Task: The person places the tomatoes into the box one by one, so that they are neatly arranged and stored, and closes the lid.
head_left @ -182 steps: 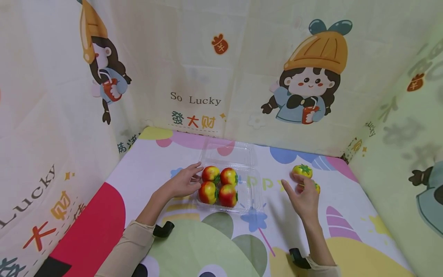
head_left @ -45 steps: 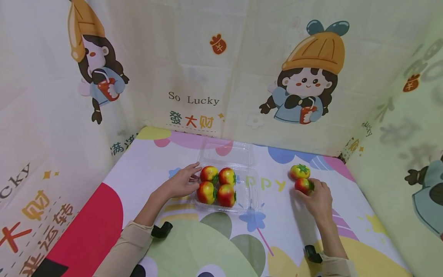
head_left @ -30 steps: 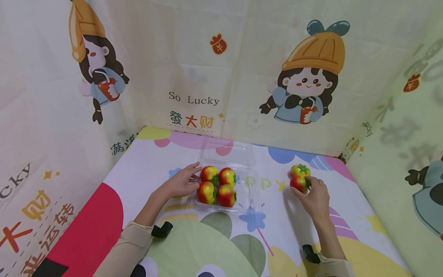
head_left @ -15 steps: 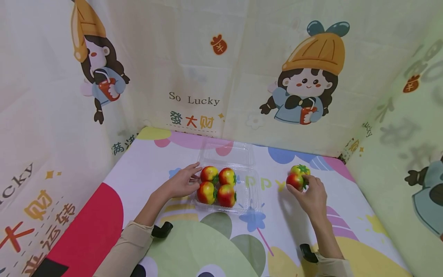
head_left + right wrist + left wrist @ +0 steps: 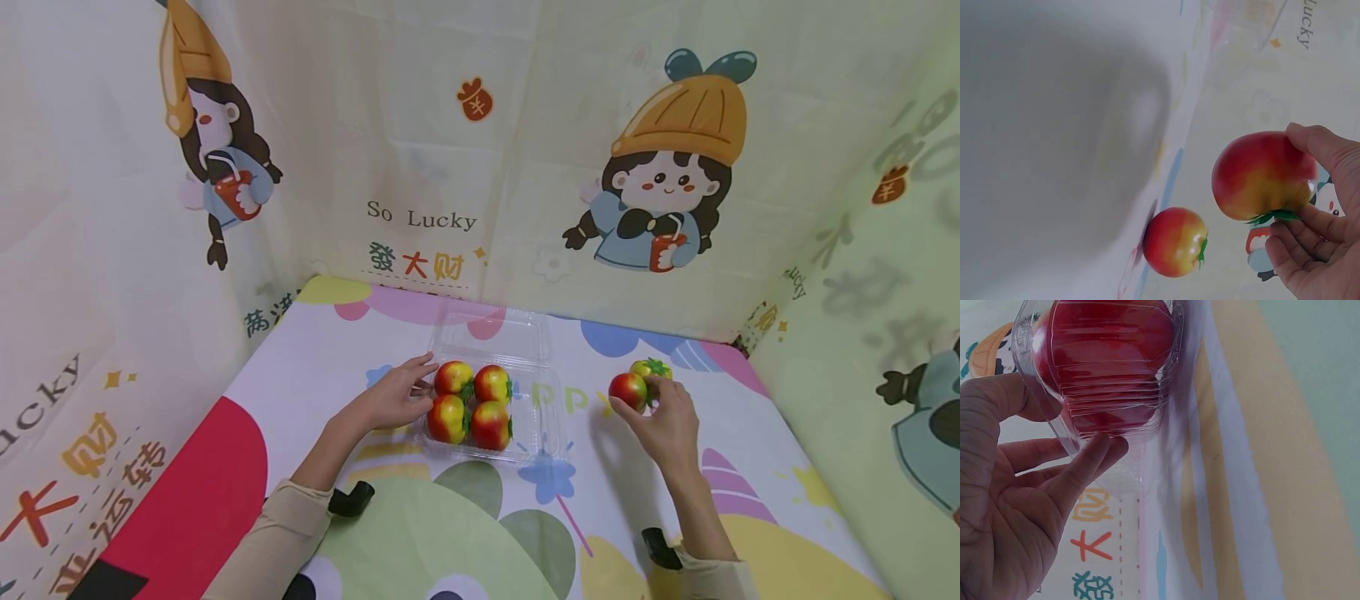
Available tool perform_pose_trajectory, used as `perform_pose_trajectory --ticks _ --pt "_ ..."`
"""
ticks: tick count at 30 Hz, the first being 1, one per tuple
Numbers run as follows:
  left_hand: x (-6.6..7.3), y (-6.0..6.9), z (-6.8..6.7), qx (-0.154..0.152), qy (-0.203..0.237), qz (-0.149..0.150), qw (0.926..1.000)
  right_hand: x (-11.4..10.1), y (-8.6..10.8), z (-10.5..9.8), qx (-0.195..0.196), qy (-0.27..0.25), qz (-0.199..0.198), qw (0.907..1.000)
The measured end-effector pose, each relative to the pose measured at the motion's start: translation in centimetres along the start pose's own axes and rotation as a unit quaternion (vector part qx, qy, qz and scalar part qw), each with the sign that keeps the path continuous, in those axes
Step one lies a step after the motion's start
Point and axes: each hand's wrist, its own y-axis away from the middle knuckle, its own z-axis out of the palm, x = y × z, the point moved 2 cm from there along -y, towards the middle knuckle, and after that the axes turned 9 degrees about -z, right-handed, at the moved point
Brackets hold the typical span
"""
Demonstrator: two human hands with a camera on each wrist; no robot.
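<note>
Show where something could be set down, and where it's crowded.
Looks free: right end of the clear container, beside four fruits; cloth between container and held fruit; cloth between the forearms. Crowded: the container's left side, with fruits and left fingers.

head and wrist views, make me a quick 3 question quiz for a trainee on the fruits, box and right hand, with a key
1. Count: how many fruits sit in the clear box?

2. True or false: the box's lid stands open.

3. Multiple choice: what does the right hand hold?
A) The lid
B) A red-and-yellow fruit
C) Nothing

Key:
1. Four
2. True
3. B
</note>
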Motion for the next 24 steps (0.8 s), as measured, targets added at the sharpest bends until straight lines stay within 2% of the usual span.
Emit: perform_pose_trajectory --ticks 17,24 --pt "-0.1 0.1 0.1 -0.002 0.009 0.002 1.0000 -2.1 0.1 0.5 0.021 -0.019 -0.047 0.9985" --pt "0.0 0.1 0.0 -0.002 0.008 0.004 1.0000 -2.9 0.1 0.8 0.017 -0.028 -0.049 0.9983"
